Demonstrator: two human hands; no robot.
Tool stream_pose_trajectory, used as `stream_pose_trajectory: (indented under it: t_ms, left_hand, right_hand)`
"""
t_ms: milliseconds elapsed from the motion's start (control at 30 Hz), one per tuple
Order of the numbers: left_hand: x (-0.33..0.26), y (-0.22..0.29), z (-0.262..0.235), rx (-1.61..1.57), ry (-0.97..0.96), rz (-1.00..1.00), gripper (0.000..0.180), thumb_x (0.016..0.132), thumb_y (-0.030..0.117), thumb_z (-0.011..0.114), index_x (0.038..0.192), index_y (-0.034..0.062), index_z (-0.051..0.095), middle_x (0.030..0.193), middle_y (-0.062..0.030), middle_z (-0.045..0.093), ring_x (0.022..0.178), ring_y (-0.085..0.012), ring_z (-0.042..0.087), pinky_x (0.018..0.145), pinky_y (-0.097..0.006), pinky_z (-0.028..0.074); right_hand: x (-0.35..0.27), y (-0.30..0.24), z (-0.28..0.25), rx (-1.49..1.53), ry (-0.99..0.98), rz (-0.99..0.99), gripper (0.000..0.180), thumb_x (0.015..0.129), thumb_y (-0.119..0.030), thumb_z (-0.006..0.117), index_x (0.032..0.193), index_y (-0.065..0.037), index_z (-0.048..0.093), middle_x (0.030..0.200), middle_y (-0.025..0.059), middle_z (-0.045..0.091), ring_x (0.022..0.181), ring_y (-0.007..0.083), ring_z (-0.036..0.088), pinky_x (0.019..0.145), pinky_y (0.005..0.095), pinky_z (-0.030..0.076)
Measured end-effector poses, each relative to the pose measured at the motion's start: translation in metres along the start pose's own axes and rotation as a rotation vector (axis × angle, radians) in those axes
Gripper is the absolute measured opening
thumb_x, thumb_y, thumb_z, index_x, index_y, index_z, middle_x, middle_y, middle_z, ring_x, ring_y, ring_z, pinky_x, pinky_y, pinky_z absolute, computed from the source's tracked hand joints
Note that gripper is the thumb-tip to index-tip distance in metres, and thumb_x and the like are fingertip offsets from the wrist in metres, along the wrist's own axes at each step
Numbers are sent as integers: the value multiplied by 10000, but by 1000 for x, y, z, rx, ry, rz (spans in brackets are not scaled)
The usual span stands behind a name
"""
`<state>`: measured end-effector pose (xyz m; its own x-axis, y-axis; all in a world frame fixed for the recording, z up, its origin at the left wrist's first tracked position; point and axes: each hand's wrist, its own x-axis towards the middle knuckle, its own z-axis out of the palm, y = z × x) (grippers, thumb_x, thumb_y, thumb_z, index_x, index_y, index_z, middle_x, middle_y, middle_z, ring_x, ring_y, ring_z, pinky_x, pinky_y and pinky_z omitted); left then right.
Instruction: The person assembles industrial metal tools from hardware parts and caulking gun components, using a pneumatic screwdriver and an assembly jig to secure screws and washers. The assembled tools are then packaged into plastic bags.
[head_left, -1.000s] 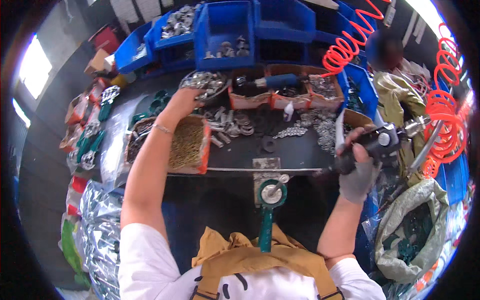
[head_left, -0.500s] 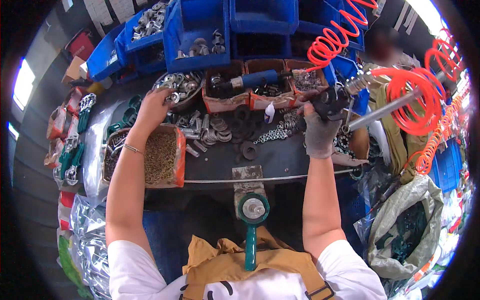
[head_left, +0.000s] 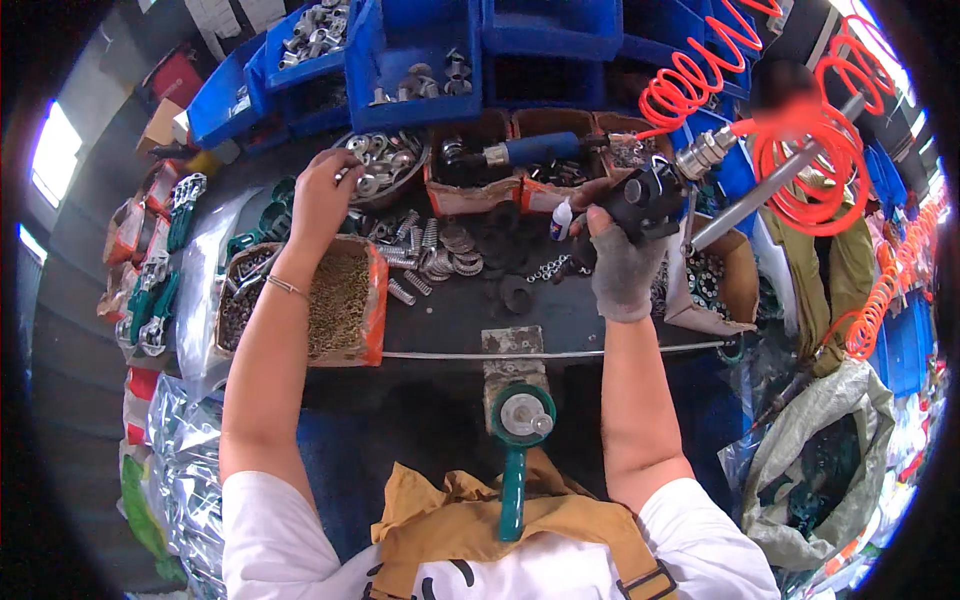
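My left hand (head_left: 322, 200) is closed at the near-left rim of a round bowl (head_left: 418, 178) of shiny metal parts. Between thumb and fingers it pinches a small metal part (head_left: 343, 175), mostly covered. My right hand (head_left: 628, 268), in a grey fingerless glove, grips a black air wrench (head_left: 642, 203) above the right of the bench. A metal coupling (head_left: 705, 153) joins the wrench to a red coiled hose. In front of me a green-handled ratchet piece (head_left: 514, 490) lies over a metal bench bracket (head_left: 515, 345), with a round silver part (head_left: 526, 415) seated in its ring.
Left of centre stands a box of small brass-coloured pieces (head_left: 345, 310). Springs (head_left: 415, 235) and black rings (head_left: 515, 292) lie loose on the bench. A blue air tool (head_left: 540, 150) rests across parts boxes; blue bins (head_left: 415, 110) line the back. An open sack (head_left: 865, 410) stands at right.
The whole view has shifted slightly. My right hand and the air wrench have moved left over the bench. My left hand still holds a metal part by the bowl, its fingers now more closed.
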<state>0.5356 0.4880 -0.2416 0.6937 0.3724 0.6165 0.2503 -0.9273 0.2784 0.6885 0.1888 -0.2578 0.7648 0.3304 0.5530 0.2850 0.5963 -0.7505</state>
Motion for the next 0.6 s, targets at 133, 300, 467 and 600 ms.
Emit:
stream_pose_trajectory:
  t_ms: [133, 300, 467, 600]
  left_hand:
    - [5, -10, -5, -602, 40, -482, 186, 889, 126, 583, 956, -47, 598, 944, -91, 648, 866, -128, 622, 698, -306, 521]
    - [1, -18, -12, -16, -188, -148, 236, 780, 95, 598, 994, 15, 658, 922, -209, 650, 904, -334, 625, 816, -408, 482]
    - [-10, -17, -13, 1, -308, -191, 274, 762, 100, 617, 1022, 32, 672, 952, -205, 658, 935, -342, 623, 844, -408, 476]
    - [-16, 13, -6, -130, -713, -60, 406, 733, 269, 707, 1059, 32, 660, 976, -182, 665, 969, -321, 627, 832, -391, 489]
  right_hand:
    - [-1, -26, 11, 13, 23, -19, 378, 786, 77, 582, 1130, -36, 472, 895, 94, 614, 730, 141, 602, 606, 267, 520]
    - [0, -73, 15, -20, 1, -149, 425, 772, -6, 605, 1174, -33, 470, 948, 119, 603, 770, 179, 605, 618, 273, 512]
    - [-30, -111, 8, 19, -49, -133, 476, 760, -61, 636, 1203, -40, 464, 982, 123, 596, 813, 189, 599, 628, 270, 514]
    - [-43, -106, -4, -48, 39, -124, 454, 765, -43, 655, 1186, -42, 483, 1007, 77, 602, 855, 169, 606, 612, 265, 529]
